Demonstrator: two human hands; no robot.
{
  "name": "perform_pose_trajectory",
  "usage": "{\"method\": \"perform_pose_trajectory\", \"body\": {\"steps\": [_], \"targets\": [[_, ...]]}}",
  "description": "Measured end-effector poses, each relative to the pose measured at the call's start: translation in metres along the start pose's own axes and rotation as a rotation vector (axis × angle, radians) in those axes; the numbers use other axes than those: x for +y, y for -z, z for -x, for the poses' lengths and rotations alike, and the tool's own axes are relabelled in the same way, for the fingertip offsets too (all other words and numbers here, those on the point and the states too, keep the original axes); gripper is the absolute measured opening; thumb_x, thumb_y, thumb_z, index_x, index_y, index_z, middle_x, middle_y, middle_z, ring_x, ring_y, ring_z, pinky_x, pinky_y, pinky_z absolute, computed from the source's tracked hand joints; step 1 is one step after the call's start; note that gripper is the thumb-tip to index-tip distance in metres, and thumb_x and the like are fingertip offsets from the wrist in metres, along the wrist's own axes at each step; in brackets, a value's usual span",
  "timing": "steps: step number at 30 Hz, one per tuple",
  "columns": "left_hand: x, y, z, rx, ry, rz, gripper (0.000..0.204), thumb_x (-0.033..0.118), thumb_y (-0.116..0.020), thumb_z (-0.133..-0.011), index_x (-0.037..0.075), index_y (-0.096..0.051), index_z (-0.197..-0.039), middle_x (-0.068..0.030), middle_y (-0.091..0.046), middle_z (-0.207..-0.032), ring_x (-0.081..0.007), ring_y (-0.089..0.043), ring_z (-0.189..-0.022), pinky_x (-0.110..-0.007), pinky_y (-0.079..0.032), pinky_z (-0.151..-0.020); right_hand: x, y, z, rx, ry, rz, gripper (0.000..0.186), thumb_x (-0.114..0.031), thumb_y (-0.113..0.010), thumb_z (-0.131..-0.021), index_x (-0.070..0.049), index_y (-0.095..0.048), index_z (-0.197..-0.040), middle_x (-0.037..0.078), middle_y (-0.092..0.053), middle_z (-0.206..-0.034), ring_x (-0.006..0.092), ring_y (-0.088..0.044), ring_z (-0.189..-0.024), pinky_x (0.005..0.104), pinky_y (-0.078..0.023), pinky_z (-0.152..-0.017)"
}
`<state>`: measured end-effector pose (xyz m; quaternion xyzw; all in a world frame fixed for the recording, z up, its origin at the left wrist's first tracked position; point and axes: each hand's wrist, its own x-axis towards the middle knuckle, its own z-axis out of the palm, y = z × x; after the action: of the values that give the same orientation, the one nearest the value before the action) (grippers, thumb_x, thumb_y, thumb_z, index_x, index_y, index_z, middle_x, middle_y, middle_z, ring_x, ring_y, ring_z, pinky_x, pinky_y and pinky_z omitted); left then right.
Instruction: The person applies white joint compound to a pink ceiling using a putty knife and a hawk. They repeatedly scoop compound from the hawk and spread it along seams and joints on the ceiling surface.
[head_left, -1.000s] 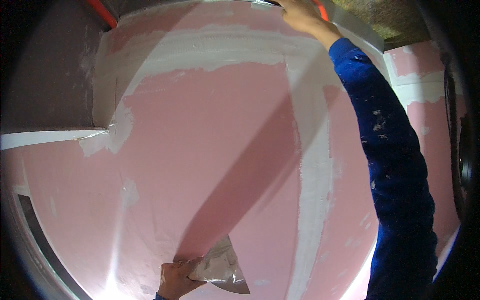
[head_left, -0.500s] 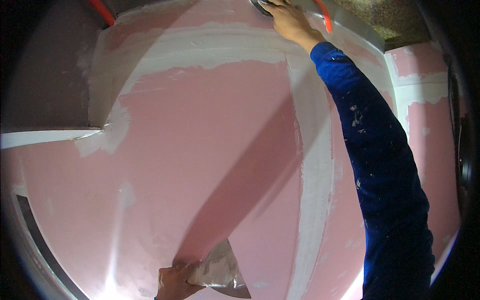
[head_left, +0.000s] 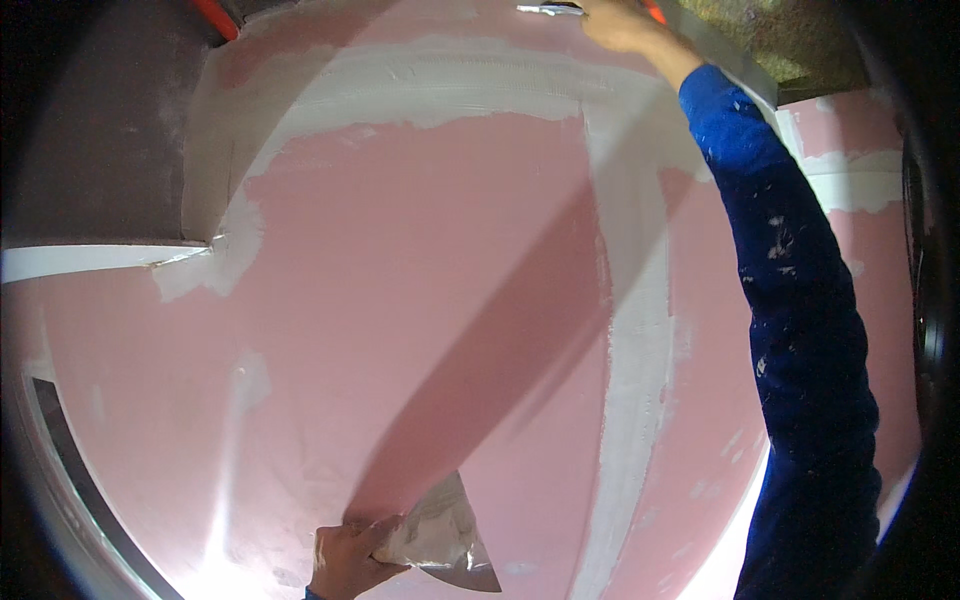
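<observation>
Right hand (head_left: 618, 28), gripping a flat silver-edged tool (head_left: 549, 9), has shifted rightward, turning the blade edge-on, which I read as re-angling it; both sit above the long off-white plaster strip (head_left: 638, 340). Left of its foot, my left hand (head_left: 350, 560) clasps a smeared grey wedge-shaped sheet (head_left: 438, 538).

We face a pink wall (head_left: 430, 250) crossed by pale bands (head_left: 638, 330). At upper left we see a dark grey panel (head_left: 100, 150) and a red tube (head_left: 215, 18); at upper right, a rough, mottled patch (head_left: 770, 40). Bright glare (head_left: 215, 572) lights the lower left.
</observation>
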<state>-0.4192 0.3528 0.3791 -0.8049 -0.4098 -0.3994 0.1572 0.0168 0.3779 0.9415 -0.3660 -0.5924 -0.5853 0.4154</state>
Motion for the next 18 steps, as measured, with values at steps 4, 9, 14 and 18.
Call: {"method": "perform_pose_trajectory", "body": {"steps": [4,9,14,18], "targets": [[0.002,0.002,0.0,0.011,0.018,0.075,0.061,0.034,-0.097,-0.055,0.012,-0.078,-0.108,-0.0143,-0.077,-0.084,-0.0298,-0.077,-0.072,-0.039,-0.062,-0.068,-0.031,0.006,-0.003,0.08,-0.058,0.092,0.051,-0.004,-0.046,-0.091,-0.017,-0.064,-0.137,0.016,-0.06,-0.142,0.0355,-0.055,-0.132,0.0463,-0.043,-0.11],[0.005,0.002,0.0,0.055,-0.015,0.093,0.06,0.035,-0.097,-0.056,0.012,-0.078,-0.108,-0.0137,-0.077,-0.083,-0.0297,-0.077,-0.075,-0.039,-0.062,-0.07,-0.056,-0.012,-0.016,0.115,0.083,0.076,0.046,-0.003,-0.047,-0.092,-0.013,-0.063,-0.134,0.016,-0.064,-0.133,0.0367,-0.057,-0.128,0.0439,-0.044,-0.109],[0.005,0.002,0.001,-0.03,0.066,0.042,0.06,0.038,-0.096,-0.056,0.013,-0.078,-0.108,-0.0128,-0.076,-0.083,-0.0298,-0.076,-0.075,-0.041,-0.062,-0.071,-0.068,-0.041,-0.007,0.362,0.078,0.281,0.043,-0.007,-0.053,-0.094,-0.011,-0.058,-0.136,0.017,-0.062,-0.13,0.0407,-0.059,-0.121,0.0471,-0.048,-0.103],[0.004,-0.002,0.003,-0.405,0.169,-0.197,0.077,0.036,-0.08,-0.077,0.027,-0.049,-0.147,-0.0114,-0.06,-0.141,-0.0346,-0.072,-0.098,-0.045,-0.06,-0.083,-0.059,-0.044,-0.012,0.146,0.073,0.249,0.041,-0.011,-0.05,-0.097,-0.01,-0.058,-0.137,0.019,-0.061,-0.133,0.0416,-0.06,-0.12,0.0501,-0.048,-0.101]]}}
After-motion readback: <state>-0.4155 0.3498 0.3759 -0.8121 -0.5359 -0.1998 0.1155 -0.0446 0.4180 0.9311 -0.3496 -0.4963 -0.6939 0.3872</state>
